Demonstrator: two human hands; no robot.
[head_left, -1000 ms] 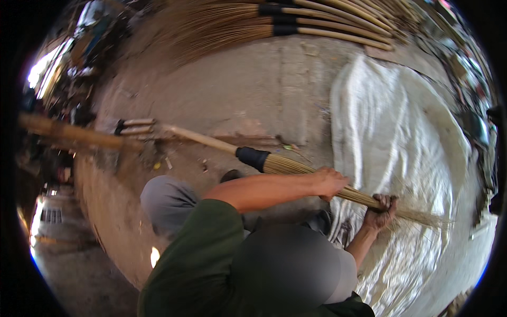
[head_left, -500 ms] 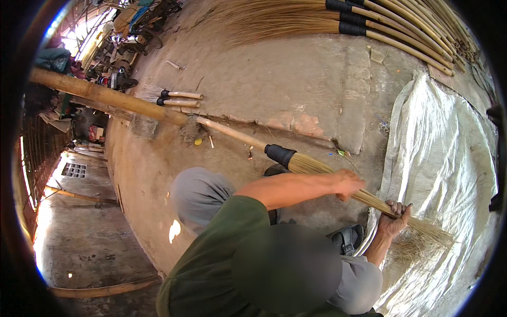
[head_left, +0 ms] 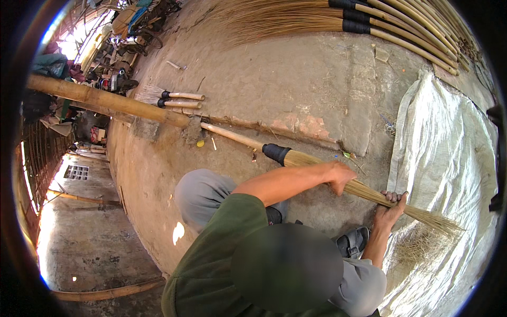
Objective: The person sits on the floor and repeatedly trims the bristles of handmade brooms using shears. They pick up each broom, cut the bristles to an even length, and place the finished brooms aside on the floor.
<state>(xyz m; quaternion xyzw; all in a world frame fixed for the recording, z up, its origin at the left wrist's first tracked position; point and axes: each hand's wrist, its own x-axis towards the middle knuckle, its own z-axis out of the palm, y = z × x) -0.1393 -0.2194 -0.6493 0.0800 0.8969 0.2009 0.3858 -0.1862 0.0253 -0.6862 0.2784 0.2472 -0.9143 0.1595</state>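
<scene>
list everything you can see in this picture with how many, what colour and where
broom in hand: one, straw-coloured bristles, black binding, pale stick, slanting across the middle
finished brooms: a row, count unclear, tan with black bindings, along the top
small brooms: two, pale handles, upper left by the pole
bamboo pole: one, brown, slanting at left
plastic sheet: one, whitish, on the right
loose bristles: a pile, straw-coloured, on the sheet
concrete floor: grey-brown, underneath everything
sandal: one, black, near the lower middle
left hand: gripping the bristles
right hand: gripping the bristles nearer the tips
</scene>
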